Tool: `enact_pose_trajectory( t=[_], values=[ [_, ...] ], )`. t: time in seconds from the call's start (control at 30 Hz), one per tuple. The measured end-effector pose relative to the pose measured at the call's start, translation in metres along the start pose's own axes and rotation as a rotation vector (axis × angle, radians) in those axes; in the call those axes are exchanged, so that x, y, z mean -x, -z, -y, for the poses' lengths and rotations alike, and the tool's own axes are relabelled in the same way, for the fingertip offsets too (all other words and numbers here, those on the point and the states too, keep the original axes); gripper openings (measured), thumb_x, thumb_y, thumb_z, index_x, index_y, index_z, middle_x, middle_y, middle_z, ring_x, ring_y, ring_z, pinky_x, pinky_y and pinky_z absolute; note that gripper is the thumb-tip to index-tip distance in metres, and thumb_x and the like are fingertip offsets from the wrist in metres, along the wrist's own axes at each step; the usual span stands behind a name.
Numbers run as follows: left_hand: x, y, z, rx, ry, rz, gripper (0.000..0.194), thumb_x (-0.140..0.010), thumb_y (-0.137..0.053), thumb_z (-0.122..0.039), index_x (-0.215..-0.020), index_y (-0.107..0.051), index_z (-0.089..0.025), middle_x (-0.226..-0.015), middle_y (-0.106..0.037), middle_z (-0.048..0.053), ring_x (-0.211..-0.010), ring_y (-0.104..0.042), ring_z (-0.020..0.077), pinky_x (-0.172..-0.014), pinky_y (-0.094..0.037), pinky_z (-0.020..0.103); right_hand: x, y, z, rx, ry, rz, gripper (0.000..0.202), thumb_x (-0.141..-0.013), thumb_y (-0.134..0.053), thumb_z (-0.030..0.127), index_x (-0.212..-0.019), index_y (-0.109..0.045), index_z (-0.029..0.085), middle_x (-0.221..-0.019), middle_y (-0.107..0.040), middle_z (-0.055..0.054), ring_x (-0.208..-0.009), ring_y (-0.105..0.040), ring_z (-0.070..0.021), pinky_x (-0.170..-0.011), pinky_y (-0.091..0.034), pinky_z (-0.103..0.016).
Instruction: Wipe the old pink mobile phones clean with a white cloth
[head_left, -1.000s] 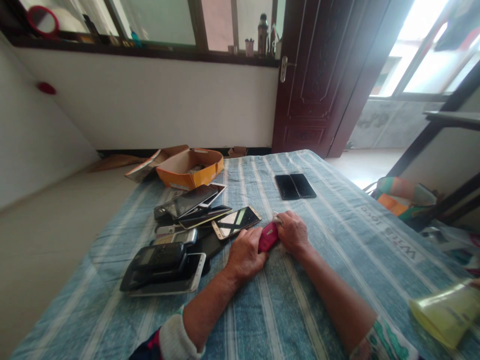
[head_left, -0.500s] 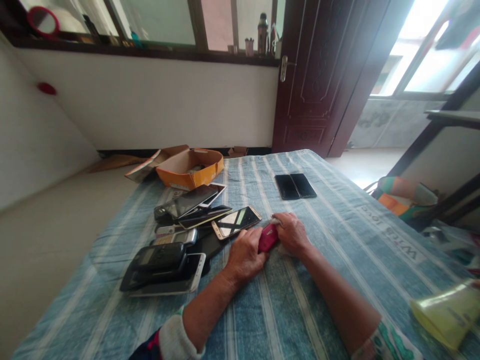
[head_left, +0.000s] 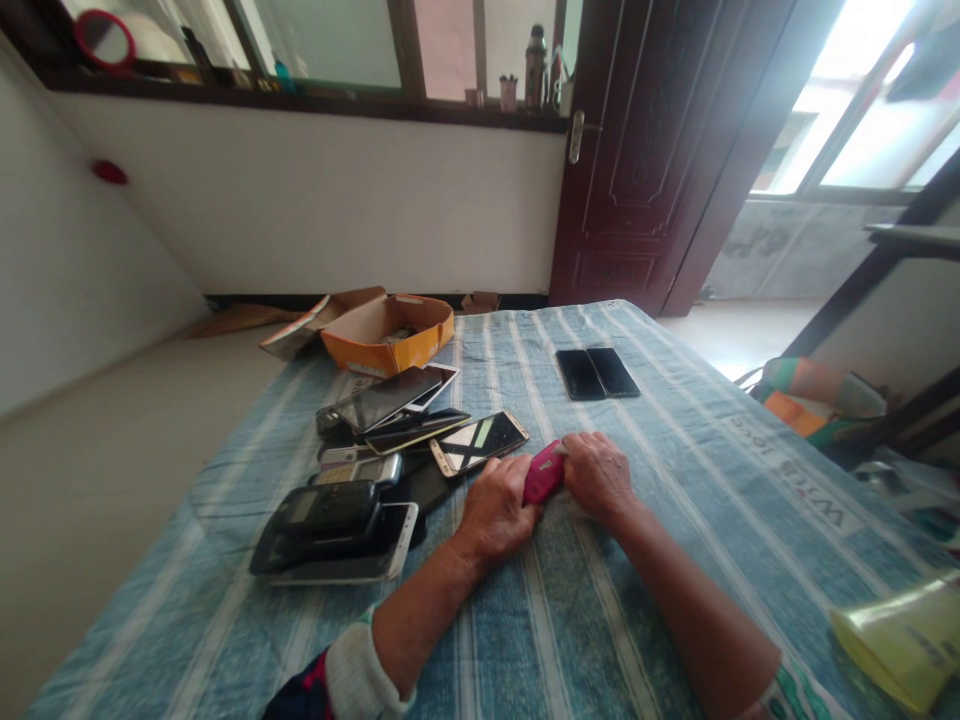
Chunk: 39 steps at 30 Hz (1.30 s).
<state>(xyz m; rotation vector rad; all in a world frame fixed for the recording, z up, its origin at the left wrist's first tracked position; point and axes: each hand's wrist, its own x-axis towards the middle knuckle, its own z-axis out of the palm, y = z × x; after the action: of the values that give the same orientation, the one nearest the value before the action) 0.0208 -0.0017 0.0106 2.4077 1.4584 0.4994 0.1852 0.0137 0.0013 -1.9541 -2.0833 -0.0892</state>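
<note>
Pink handset (head_left: pixel 544 477), low on the striped tablecloth (head_left: pixel 675 580), between both hands, just right of the phone pile. Left hand (head_left: pixel 495 508) pinches its left end, thumb on the near side, fingers on the far side. Right hand (head_left: pixel 600 475) is at the other end, fingers bent and close together; tips hidden, can't tell how hard they press. Pale scrap (head_left: pixel 562 450) peeks out by them, cloth or tissue, too small to say.

Step in hand, my read: two-handed work on the handset, left steadying, right working the far end. Next move calls for a firm left pinch and light right fingers, since the shell looks smooth.

Materials: handset rounded, plastic-looking. Gold-edged smartphone (head_left: pixel 480 444) beside the left hand, flat slab, glossy reflective screen. Black boxy device (head_left: pixel 330 510) on a white-framed smartphone (head_left: pixel 406 535); silver keypad phone (head_left: pixel 380 470) behind. Farther off, two dark smartphones (head_left: pixel 580 375) lie side by side. Orange box (head_left: pixel 356 352), creased cardboard, open. Yellow translucent object (head_left: pixel 892 640) at right, thin, plastic-looking. Cloth blue-green, white stripes, slightly wrinkled.
</note>
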Motion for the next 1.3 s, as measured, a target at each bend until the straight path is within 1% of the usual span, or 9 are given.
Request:
enact_pose_trajectory(
  t=[0.1,0.27,0.47,0.6,0.83,1.0,1.1,1.2,1.3],
  values=[
    [-0.001,0.0,0.001,0.002,-0.021,0.002,0.025,-0.077,-0.057,-0.022,-0.101,-0.058,-0.019,-0.102,-0.066,0.005,-0.096,-0.058,0.0234,-0.087,-0.042,0.032,-0.001,-0.002,0.002,-0.033,0.021,-0.019,0.019,-0.084,-0.048,0.012,-0.079,-0.064,0.02,-0.083,-0.065,-0.006,-0.082,-0.052,-0.0204,-0.07,-0.031,-0.029],
    [0.0,-0.001,0.0,0.004,0.004,-0.016,0.038,-0.072,-0.061,-0.021,-0.11,-0.058,-0.017,-0.108,-0.066,0.007,-0.099,-0.057,0.0251,-0.089,-0.043,0.033,-0.007,-0.01,0.003,-0.17,0.039,-0.037,0.026,-0.083,-0.046,0.007,-0.091,-0.067,0.019,-0.088,-0.066,-0.006,-0.089,-0.052,-0.0199,-0.076,-0.034,-0.027],
    [0.0,-0.002,0.001,0.013,-0.005,-0.023,0.039,-0.072,-0.06,-0.02,-0.111,-0.059,-0.015,-0.108,-0.066,0.008,-0.099,-0.057,0.0254,-0.089,-0.044,0.034,-0.011,-0.015,0.001,-0.203,0.048,-0.031,0.031,-0.082,-0.044,0.006,-0.098,-0.068,0.019,-0.094,-0.066,-0.006,-0.092,-0.053,-0.0193,-0.078,-0.035,-0.026],
    [0.0,-0.001,0.001,0.016,-0.013,-0.024,0.039,-0.072,-0.06,-0.02,-0.111,-0.058,-0.015,-0.106,-0.066,0.008,-0.097,-0.057,0.0256,-0.087,-0.044,0.034,-0.007,-0.01,0.002,-0.158,0.048,-0.031,0.026,-0.084,-0.046,0.009,-0.095,-0.067,0.019,-0.093,-0.067,-0.006,-0.09,-0.054,-0.0195,-0.075,-0.034,-0.027],
    [0.0,-0.002,0.003,0.027,-0.024,-0.016,0.022,-0.075,-0.057,-0.021,-0.097,-0.059,-0.02,-0.098,-0.065,0.005,-0.093,-0.057,0.0226,-0.083,-0.043,0.031,-0.001,0.006,0.002,-0.012,0.02,0.028,0.018,-0.085,-0.049,0.014,-0.08,-0.065,0.02,-0.085,-0.068,-0.006,-0.082,-0.058,-0.0197,-0.065,-0.03,-0.029],
    [0.0,-0.002,0.003,0.02,-0.024,-0.013,0.032,-0.075,-0.058,-0.022,-0.106,-0.059,-0.017,-0.105,-0.065,0.007,-0.096,-0.057,0.0246,-0.085,-0.043,0.033,-0.005,0.016,-0.007,-0.061,-0.088,0.087,0.019,-0.088,-0.049,0.023,-0.08,-0.066,0.022,-0.08,-0.07,-0.004,-0.071,-0.061,-0.0182,-0.058,-0.025,-0.029],
    [0.001,0.0,0.002,0.012,0.001,-0.014,0.041,-0.071,-0.062,-0.021,-0.111,-0.058,-0.015,-0.109,-0.065,0.009,-0.1,-0.057,0.0268,-0.087,-0.044,0.034,-0.006,0.012,-0.012,-0.132,-0.115,0.003,0.018,-0.09,-0.049,0.025,-0.09,-0.067,0.023,-0.083,-0.07,-0.004,-0.075,-0.062,-0.0191,-0.059,-0.029,-0.028],
    [0.0,0.001,0.001,0.018,0.011,-0.014,0.04,-0.07,-0.062,-0.021,-0.11,-0.059,-0.015,-0.107,-0.066,0.009,-0.098,-0.057,0.027,-0.086,-0.044,0.035,-0.002,0.003,-0.006,-0.225,-0.008,-0.122,0.022,-0.087,-0.051,0.018,-0.105,-0.064,0.02,-0.093,-0.069,-0.005,-0.086,-0.061,-0.0201,-0.069,-0.036,-0.027],
    [0.0,0.0,0.001,0.037,0.018,-0.041,0.041,-0.07,-0.061,-0.019,-0.111,-0.058,-0.015,-0.106,-0.066,0.009,-0.096,-0.058,0.0263,-0.085,-0.045,0.034,0.006,-0.004,0.008,-0.272,0.212,-0.136,0.026,-0.082,-0.051,0.01,-0.102,-0.065,0.018,-0.094,-0.067,-0.007,-0.09,-0.058,-0.0205,-0.076,-0.039,-0.028]
  ],
)
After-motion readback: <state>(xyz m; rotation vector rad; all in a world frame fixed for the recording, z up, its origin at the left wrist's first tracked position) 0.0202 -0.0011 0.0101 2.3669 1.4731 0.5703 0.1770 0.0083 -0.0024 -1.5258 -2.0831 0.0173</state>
